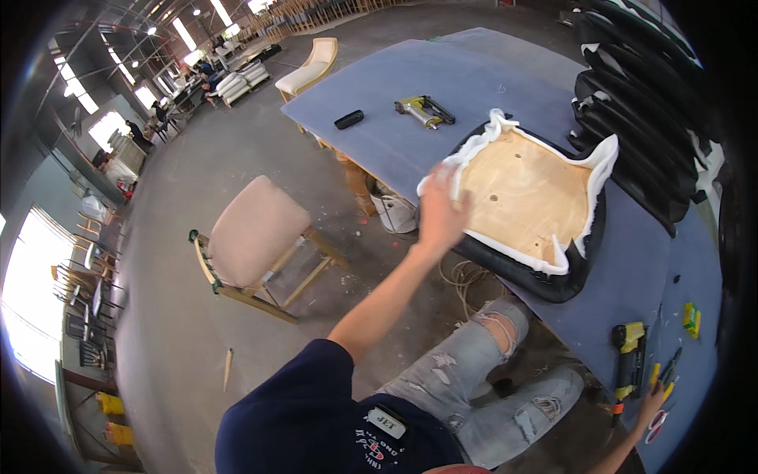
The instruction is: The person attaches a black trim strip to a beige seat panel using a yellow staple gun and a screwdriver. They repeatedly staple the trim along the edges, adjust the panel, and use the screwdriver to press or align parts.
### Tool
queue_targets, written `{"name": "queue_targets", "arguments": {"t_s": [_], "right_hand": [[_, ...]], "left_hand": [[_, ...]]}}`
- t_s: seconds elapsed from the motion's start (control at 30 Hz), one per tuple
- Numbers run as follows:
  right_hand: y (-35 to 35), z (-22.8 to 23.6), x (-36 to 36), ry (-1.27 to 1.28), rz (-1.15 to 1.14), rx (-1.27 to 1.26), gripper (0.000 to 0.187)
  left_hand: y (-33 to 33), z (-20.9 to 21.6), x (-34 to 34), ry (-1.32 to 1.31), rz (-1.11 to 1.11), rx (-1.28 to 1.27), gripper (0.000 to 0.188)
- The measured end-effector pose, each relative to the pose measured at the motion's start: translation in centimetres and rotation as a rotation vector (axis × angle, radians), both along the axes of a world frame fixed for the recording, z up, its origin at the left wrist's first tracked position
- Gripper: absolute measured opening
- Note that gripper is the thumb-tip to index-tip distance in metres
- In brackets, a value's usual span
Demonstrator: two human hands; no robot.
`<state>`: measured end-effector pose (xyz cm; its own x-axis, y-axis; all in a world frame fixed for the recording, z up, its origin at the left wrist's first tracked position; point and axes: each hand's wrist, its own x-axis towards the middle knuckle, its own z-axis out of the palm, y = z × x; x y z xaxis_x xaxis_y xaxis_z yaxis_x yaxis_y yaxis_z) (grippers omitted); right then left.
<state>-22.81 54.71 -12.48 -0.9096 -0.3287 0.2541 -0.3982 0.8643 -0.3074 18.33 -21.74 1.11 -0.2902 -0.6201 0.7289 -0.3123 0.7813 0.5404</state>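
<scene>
A seat cushion (525, 189) lies upside down on the blue-grey table, its bare plywood base facing up. White padding and black covering stand up loosely around the wood. My left hand (442, 213) rests over the cushion's left edge, gripping the padding there, with the thumb toward the wood; the fingertips are slightly blurred. Far off to the lower right, my right hand (649, 404) has its fingers on the yellow handles of a pair of pliers (668, 374). Beside that hand are a yellow and black staple gun (629, 359) and a red-and-white ringed item (656, 425), perhaps scissors.
Another staple gun (426, 110) and a small black object (349, 119) lie at the table's far side. Black covers (639, 118) are stacked at right, near a yellow-green box (692, 319). An upholstered chair (260, 229) stands left; coiled hose (466, 280) hangs below the table edge.
</scene>
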Motion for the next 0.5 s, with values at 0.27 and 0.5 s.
{"name": "queue_targets", "arguments": {"t_s": [0.27,0.5], "right_hand": [[-3.7,10.9,17.9,-0.273,-0.131,-0.825,0.047],[-22.5,26.0,32.6,-0.413,0.101,-0.421,0.048]], "left_hand": [[13.6,-2.3,-8.4,-0.378,-0.533,0.048,0.058],[11.5,-1.5,-9.7,-0.289,-0.767,0.013,0.033]]}}
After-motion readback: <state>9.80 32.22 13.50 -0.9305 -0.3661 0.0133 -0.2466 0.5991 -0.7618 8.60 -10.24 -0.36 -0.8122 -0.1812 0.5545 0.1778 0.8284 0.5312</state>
